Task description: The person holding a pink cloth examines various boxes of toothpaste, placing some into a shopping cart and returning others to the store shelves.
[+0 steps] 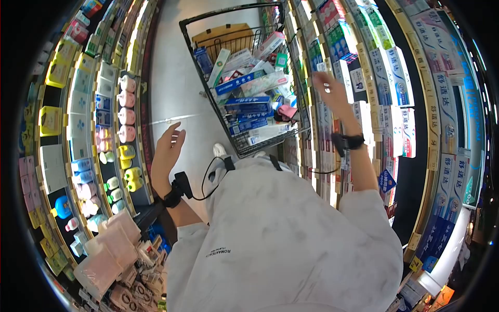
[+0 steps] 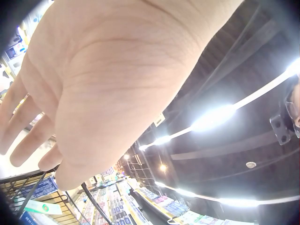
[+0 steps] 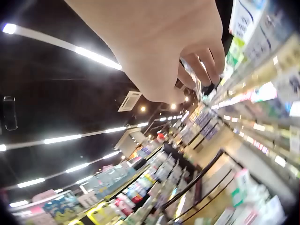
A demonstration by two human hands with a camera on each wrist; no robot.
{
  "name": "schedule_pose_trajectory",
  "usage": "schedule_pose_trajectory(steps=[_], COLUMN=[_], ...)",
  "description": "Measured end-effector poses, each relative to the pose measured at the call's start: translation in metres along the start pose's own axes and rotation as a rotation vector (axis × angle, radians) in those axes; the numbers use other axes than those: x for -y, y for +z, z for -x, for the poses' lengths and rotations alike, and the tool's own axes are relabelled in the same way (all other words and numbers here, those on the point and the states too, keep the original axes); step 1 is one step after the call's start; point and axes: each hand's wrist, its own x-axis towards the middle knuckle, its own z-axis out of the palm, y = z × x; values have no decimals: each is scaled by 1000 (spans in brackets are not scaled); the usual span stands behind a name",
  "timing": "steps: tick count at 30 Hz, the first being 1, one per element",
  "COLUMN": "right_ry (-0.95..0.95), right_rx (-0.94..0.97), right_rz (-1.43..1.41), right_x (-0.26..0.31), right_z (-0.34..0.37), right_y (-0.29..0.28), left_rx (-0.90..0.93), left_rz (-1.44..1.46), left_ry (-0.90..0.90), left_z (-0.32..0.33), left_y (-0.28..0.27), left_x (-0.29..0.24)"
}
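My left hand [image 1: 169, 151] is held in the air left of the shopping cart, its fingers loosely bent and nothing in them. The right hand [image 1: 330, 93] hovers beside the toothpaste shelves on the right, fingers relaxed, also holding nothing. Between and ahead of the hands stands a black wire shopping cart [image 1: 217, 104]. Piled in it are many boxes, among them a long blue-and-white box [image 1: 235, 82] and a white-and-green box [image 1: 219, 67]. In the left wrist view the palm [image 2: 112, 84] fills much of the picture, and the right wrist view shows relaxed fingers [image 3: 201, 70].
Shelves with pump bottles [image 1: 127, 99] and yellow packs [image 1: 50, 120] line the left side. Boxed toothpaste [image 1: 399, 78] fills the lit shelves on the right. A brown carton [image 1: 226, 34] lies at the cart's far end. Grey floor [image 1: 169, 83] runs along the aisle.
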Motion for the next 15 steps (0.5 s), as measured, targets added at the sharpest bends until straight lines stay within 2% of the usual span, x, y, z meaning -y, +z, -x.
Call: schedule_pose_trajectory(steps=[1,2,3,4,7,10,13,15], right_ry=[21,136,103,254,219,343,563,480], right_rx=[58,204,231,295,225,246,339,235], right_rz=[-124,-132,-188,-157,15,56,-146,-184], right_x=[-44,-31,-75,-62,-100,-111,-120,-140], right_z=[0,4,8,13,15,15,23,28], right_y=[48,72,115,132,191,215,236,251], left_rx=[-8,22,14,1,-43,-87,-106,-107], left_rz=[15,41,39,39,34,-7,6,25], left_ry=[-2,-75,-95,-114,-175,-216,-260,-289], left_z=[3,6,12,15,30,47,61,65], left_y=[0,-4,-8,-11,-21,-27,-32,-35], left_x=[2,1,2,3,18,32,49,60])
